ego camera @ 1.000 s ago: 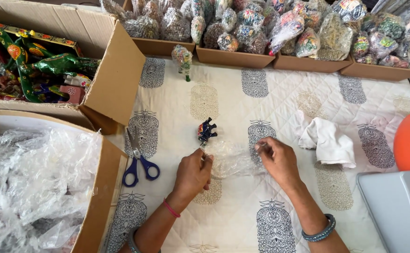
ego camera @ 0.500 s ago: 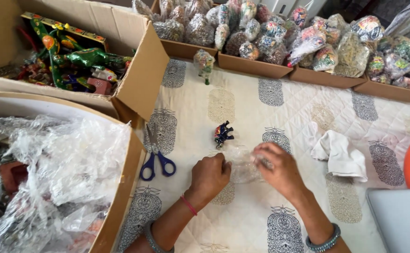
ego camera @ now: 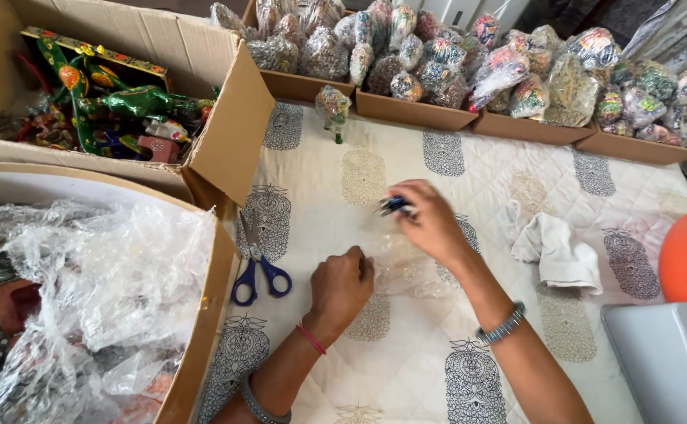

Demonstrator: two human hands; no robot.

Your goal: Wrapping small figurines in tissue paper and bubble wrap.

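Starting at the left, a cardboard box point(ego camera: 202, 345) brims with crumpled clear plastic wrap point(ego camera: 100, 290), and beyond it a second cardboard carton point(ego camera: 225, 133) holds glossy painted wooden toys point(ego camera: 116, 106) in green, red and yellow. Blue-handled scissors point(ego camera: 257, 271) lie flat on the quilted cream cloth point(ego camera: 453, 165) with its grey block-printed motifs. Just right of them the left hand point(ego camera: 342, 286) is curled into a loose fist, pressing down a thin transparent plastic bag point(ego camera: 406, 271) on the cloth. Farther away and to the right, the right hand point(ego camera: 430, 220) pinches a small dark blue figurine point(ego camera: 394, 206) at its fingertips, above the bag's far edge. A rumpled white rag point(ego camera: 555, 251) lies further right, and shallow cardboard trays point(ego camera: 414, 114) of wrapped toys line the far side.
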